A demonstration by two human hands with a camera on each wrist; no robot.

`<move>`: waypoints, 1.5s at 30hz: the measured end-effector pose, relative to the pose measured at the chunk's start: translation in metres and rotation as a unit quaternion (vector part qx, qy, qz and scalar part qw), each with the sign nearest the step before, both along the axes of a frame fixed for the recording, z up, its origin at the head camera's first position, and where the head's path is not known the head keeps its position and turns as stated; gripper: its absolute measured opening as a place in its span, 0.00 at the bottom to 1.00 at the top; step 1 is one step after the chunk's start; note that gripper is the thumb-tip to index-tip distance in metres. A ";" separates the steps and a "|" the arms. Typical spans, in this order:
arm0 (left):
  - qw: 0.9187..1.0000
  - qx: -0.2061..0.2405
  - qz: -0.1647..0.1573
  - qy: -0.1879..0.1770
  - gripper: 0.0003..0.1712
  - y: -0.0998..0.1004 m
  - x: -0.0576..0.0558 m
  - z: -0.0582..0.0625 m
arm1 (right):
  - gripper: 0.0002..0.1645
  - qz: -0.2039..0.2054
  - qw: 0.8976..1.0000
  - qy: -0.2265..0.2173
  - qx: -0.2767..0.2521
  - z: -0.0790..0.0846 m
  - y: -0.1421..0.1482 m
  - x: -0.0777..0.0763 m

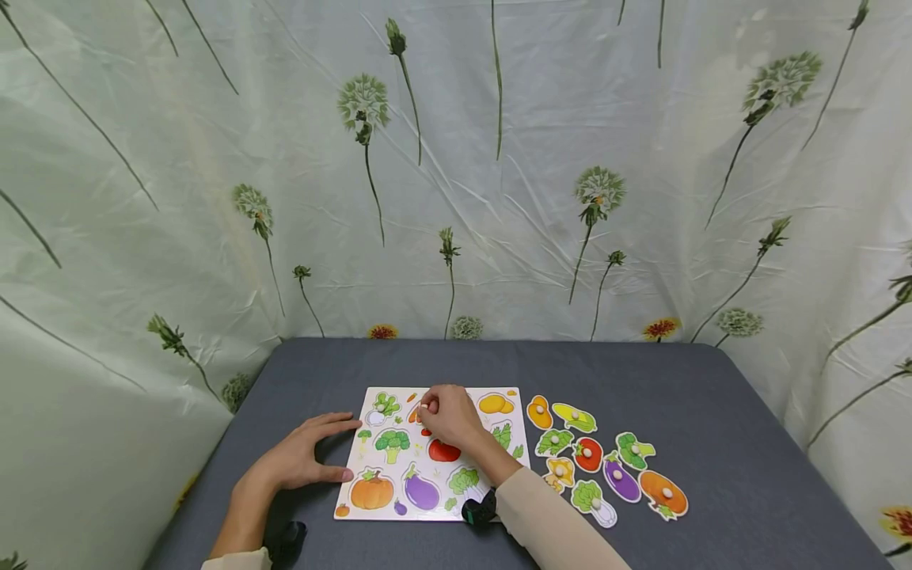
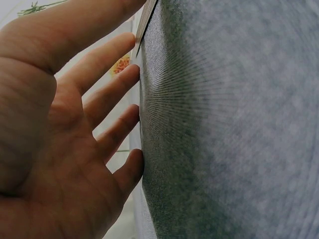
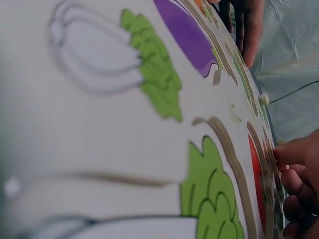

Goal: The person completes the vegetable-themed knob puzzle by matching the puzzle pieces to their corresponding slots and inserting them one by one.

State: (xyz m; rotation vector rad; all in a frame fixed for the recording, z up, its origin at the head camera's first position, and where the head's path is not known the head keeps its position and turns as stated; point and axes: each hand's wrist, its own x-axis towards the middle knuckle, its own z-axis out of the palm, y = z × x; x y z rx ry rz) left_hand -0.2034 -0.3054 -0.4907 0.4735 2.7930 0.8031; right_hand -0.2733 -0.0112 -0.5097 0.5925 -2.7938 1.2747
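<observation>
I count nine colourful knobbed vegetable pieces (image 1: pixel 587 456) beside one white rectangular board (image 1: pixel 358 457); right hand (image 1: pixel 452 413) pinches one small orange piece (image 1: pixel 412 416), left hand (image 1: pixel 302 457) spreads.

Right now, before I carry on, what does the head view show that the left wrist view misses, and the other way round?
Only the head view shows the right hand pinching an orange piece, the printed face of the board, and the loose pieces to its right, among them a tomato piece and an eggplant piece.

Only the left wrist view shows the left palm.

Both show the left hand, the grey table, the flowered fabric and, in the wrist view just a sliver, what looks like the board's edge.
</observation>
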 end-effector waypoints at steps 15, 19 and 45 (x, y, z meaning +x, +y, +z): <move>1.000 -0.002 0.000 0.003 0.48 0.000 0.000 0.000 | 0.05 0.008 1.000 -0.011 -0.006 -0.001 -0.006 -0.002; 1.000 -0.005 0.003 0.003 0.48 -0.001 0.000 -0.001 | 0.04 0.018 1.000 -0.008 -0.010 -0.001 -0.006 -0.003; 1.000 -0.006 0.008 0.003 0.48 0.001 0.001 0.000 | 0.05 0.025 1.000 0.002 0.010 -0.007 -0.004 -0.007</move>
